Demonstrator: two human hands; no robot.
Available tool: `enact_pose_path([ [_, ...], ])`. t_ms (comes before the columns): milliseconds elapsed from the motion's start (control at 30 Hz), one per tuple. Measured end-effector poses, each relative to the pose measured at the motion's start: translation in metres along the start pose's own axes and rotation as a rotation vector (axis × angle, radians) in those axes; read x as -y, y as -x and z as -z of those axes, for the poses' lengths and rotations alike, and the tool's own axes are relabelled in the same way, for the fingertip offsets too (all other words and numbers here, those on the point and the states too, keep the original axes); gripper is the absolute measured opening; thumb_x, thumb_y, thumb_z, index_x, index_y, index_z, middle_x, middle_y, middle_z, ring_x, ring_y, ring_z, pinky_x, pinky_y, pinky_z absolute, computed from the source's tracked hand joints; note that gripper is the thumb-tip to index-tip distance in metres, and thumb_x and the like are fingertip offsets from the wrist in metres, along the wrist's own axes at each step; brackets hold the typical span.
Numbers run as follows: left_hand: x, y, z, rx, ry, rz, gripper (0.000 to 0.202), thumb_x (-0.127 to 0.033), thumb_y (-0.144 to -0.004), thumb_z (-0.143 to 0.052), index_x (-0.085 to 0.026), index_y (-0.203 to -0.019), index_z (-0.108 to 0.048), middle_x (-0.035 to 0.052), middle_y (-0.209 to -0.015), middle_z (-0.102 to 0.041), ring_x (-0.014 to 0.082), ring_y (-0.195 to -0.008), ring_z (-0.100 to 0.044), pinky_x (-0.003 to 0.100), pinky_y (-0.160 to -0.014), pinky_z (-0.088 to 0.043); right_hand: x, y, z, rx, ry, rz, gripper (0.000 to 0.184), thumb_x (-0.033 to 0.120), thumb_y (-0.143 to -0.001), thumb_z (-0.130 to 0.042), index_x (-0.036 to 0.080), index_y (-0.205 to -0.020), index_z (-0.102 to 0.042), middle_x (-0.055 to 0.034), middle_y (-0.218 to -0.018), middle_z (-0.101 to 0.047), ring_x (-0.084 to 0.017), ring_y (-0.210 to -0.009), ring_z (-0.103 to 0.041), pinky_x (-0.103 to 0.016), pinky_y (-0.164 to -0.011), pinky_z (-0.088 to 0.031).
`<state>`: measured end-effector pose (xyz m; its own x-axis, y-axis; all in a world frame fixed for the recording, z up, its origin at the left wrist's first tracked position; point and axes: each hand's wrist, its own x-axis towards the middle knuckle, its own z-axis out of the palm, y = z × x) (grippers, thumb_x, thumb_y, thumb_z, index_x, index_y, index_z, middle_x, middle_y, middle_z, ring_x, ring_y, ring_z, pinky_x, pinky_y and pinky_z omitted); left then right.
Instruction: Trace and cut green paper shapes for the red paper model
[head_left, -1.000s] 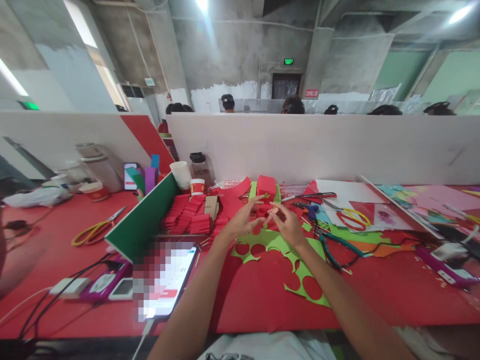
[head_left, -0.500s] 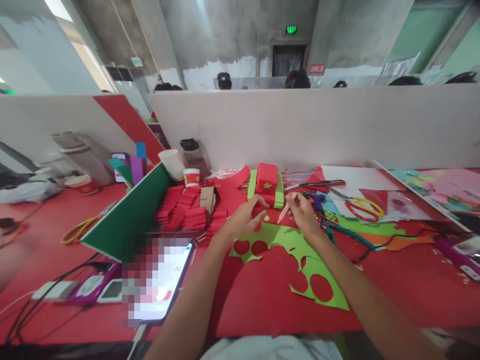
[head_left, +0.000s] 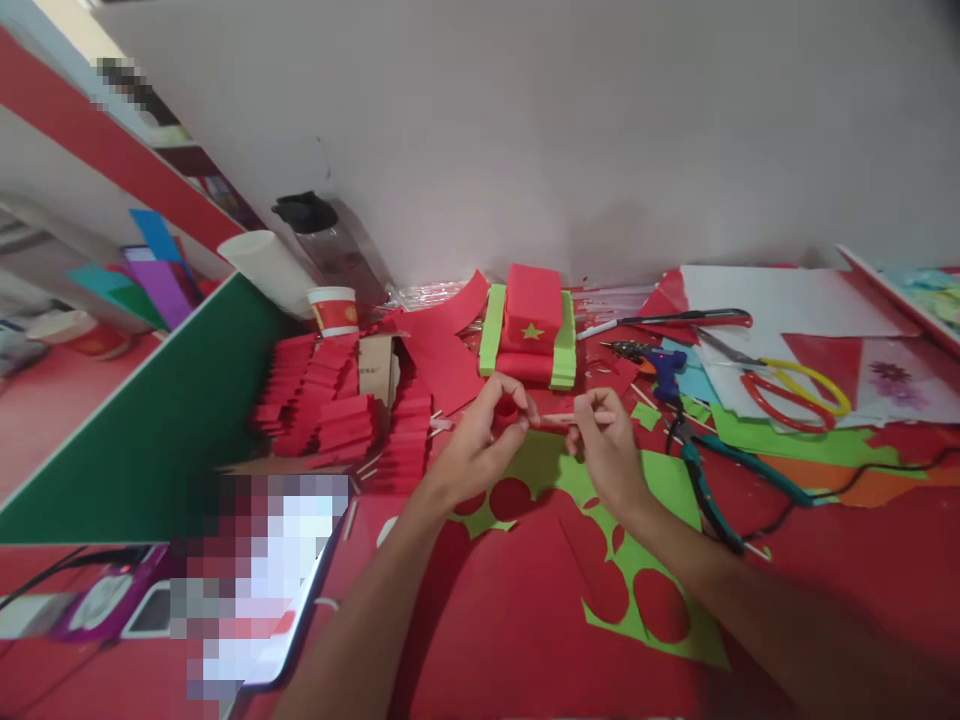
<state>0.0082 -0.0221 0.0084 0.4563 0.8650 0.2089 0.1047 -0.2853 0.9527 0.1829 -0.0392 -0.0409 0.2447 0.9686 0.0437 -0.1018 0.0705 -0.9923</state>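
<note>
In my right hand (head_left: 606, 440) is a slim pink pointed tool (head_left: 592, 418), perhaps tweezers or a pen, lying almost level with its tip toward the left. My left hand (head_left: 491, 430) is curled in a pinch at that tip; whatever is between its fingertips is too small to make out. Beneath both hands lies a lime-green sheet (head_left: 667, 480) with round holes cut out of it. Just beyond them stands a red paper tank-like model (head_left: 532, 305) with green pleated strips along its sides and a yellow star on the front.
Pleated red strips (head_left: 341, 430) and a paper cup (head_left: 334, 310) sit left, by a green board (head_left: 165, 430). A phone (head_left: 292, 570) lies nearer me. On the right are a glue gun (head_left: 664, 368), scissors (head_left: 787, 390), teal-handled pliers (head_left: 712, 490) and a black cord.
The view has tilted down and closer. The pink tool has swung from pointing down at the table to nearly level, and its tip now meets my left fingers. Both hands have come together.
</note>
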Motion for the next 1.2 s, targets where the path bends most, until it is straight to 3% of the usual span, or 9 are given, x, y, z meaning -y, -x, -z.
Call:
enact_pose_path([
  [133,-0.001,0.002,0.006,0.063,0.083,0.058,0.011,-0.028,-0.095,-0.052,-0.020,-0.101,-0.047,0.0053,-0.097,-0.059,0.0156,-0.090,-0.056,0.029,-0.081,-0.046,0.000,0.000,0.017,0.088,0.092,-0.002,0.031,0.053,-0.091,-0.059,0.024,-0.090,-0.049,0.0088,-0.057,-0.042,-0.008,-0.041,-0.043,-0.017,-0.038,-0.031],
  [233,-0.003,0.005,0.012,0.099,0.135,0.077,0.013,-0.032,-0.098,-0.048,-0.020,-0.102,-0.048,0.0057,-0.100,-0.059,0.0165,-0.095,-0.055,0.030,-0.085,-0.044,0.009,-0.003,0.023,0.157,0.182,-0.037,0.031,0.052,-0.092,-0.058,0.022,-0.095,-0.058,0.0049,-0.063,-0.050,-0.007,-0.043,-0.043,-0.018,-0.039,-0.031],
  [400,-0.004,0.008,0.017,0.158,0.184,0.091,0.016,-0.036,-0.100,-0.045,-0.020,-0.100,-0.047,0.0071,-0.102,-0.059,0.0182,-0.097,-0.054,0.032,-0.088,-0.043,0.026,-0.010,0.010,0.267,0.193,-0.134,0.039,0.052,-0.096,-0.050,0.022,-0.111,-0.069,-0.0039,-0.079,-0.064,-0.012,-0.057,-0.053,-0.021,-0.044,-0.041],
  [567,-0.001,0.009,0.017,0.177,0.225,0.058,0.013,-0.032,-0.099,-0.046,-0.020,-0.100,-0.048,0.0065,-0.099,-0.057,0.0179,-0.093,-0.054,0.032,-0.087,-0.043,0.021,-0.015,-0.011,0.153,0.113,-0.121,0.030,0.044,-0.092,-0.061,0.022,-0.110,-0.068,-0.0054,-0.087,-0.069,-0.012,-0.057,-0.055,-0.022,-0.046,-0.046],
  [733,0.002,0.010,0.020,0.200,0.216,0.078,0.015,-0.033,-0.097,-0.048,-0.020,-0.104,-0.050,0.0076,-0.097,-0.060,0.0190,-0.088,-0.056,0.033,-0.083,-0.045,0.006,-0.009,-0.014,0.160,0.194,-0.084,0.021,0.040,-0.092,-0.062,0.023,-0.101,-0.069,-0.0102,-0.103,-0.071,-0.023,-0.087,-0.069,-0.032,-0.072,-0.058],
  [867,-0.002,0.008,0.026,0.222,0.200,0.104,0.021,-0.034,-0.095,-0.050,-0.020,-0.110,-0.051,0.0089,-0.098,-0.061,0.0218,-0.092,-0.059,0.035,-0.085,-0.048,0.005,-0.005,-0.007,0.165,0.411,-0.063,0.020,0.041,-0.093,-0.060,0.024,-0.089,-0.071,-0.0093,-0.091,-0.068,-0.022,-0.076,-0.068,-0.028,-0.056,-0.055],
  [1000,-0.006,0.003,0.030,0.243,0.179,0.057,0.030,-0.032,-0.093,-0.052,-0.021,-0.120,-0.049,0.0129,-0.118,-0.058,0.0262,-0.111,-0.057,0.039,-0.095,-0.047,0.005,-0.002,0.000,0.242,0.408,-0.110,0.016,0.041,-0.090,-0.063,0.025,-0.089,-0.062,-0.0046,-0.074,-0.065,-0.019,-0.058,-0.061,-0.027,-0.046,-0.046],
  [1200,-0.005,0.002,0.030,0.238,0.150,0.105,0.051,-0.034,-0.092,-0.053,-0.028,-0.140,-0.038,0.0131,-0.150,-0.039,0.0332,-0.140,-0.036,0.049,-0.108,-0.041,0.009,-0.001,-0.001,0.312,0.497,-0.111,0.011,0.034,-0.092,-0.060,0.025,-0.087,-0.060,-0.0033,-0.076,-0.066,-0.019,-0.063,-0.063,-0.029,-0.056,-0.049],
])
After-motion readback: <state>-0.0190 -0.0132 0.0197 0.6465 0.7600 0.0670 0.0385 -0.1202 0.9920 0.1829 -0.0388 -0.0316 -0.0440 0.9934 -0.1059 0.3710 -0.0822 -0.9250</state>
